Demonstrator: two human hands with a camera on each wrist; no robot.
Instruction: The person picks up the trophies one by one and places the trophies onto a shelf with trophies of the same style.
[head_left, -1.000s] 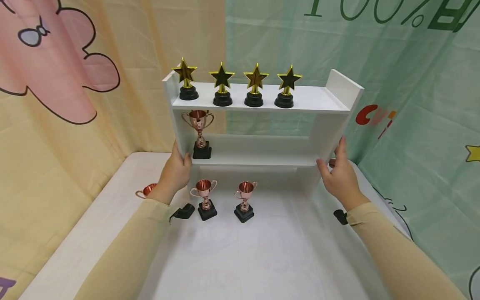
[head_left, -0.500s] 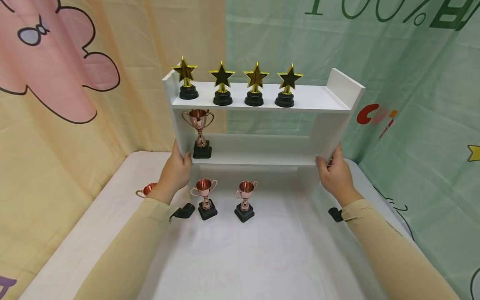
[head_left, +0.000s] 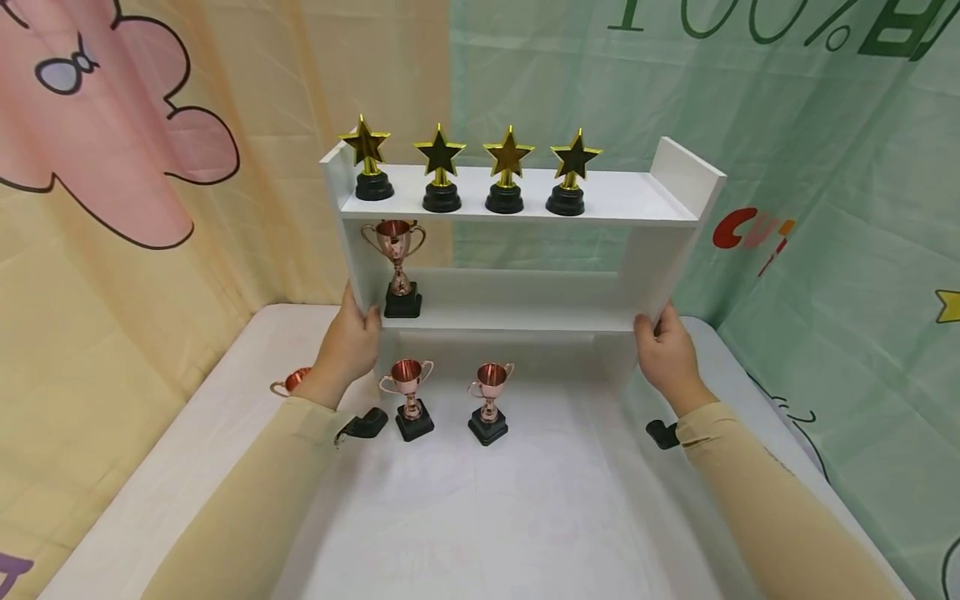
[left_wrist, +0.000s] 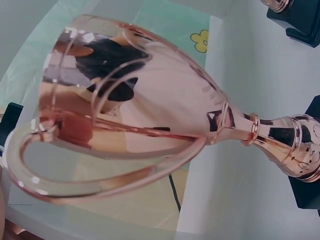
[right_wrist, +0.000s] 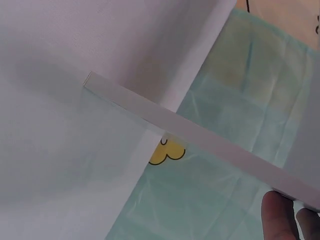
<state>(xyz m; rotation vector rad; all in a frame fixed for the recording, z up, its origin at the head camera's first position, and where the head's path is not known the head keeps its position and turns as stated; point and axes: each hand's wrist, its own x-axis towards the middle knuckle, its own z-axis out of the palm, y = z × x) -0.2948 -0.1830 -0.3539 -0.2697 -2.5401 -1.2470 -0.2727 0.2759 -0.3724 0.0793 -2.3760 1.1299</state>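
In the head view a white shelf unit (head_left: 495, 320) stands upright, gripped at both sides. My left hand (head_left: 348, 346) holds the left side panel, thumb along its front edge. The right side panel (head_left: 660, 267) is held by my right hand (head_left: 667, 354), thumb in front and fingers behind; its fingertips (right_wrist: 277, 215) reach the panel edge in the right wrist view. Several gold star trophies (head_left: 506, 167) line the top shelf. One rose-gold trophy cup (head_left: 399, 262) stands at the left of the middle shelf. Close to the left wrist camera is a shiny cup (left_wrist: 150, 100).
Two smaller trophy cups (head_left: 407, 400) (head_left: 489, 404) stand in front of the unit on the white table (head_left: 525, 517). Another cup (head_left: 296, 381) is partly hidden behind my left forearm. Printed curtains (head_left: 825, 208) hang behind and at both sides.
My right hand has moved left and its raised fingers have wrapped round the right side panel. The unit has shifted very slightly left; my left hand keeps its hold.
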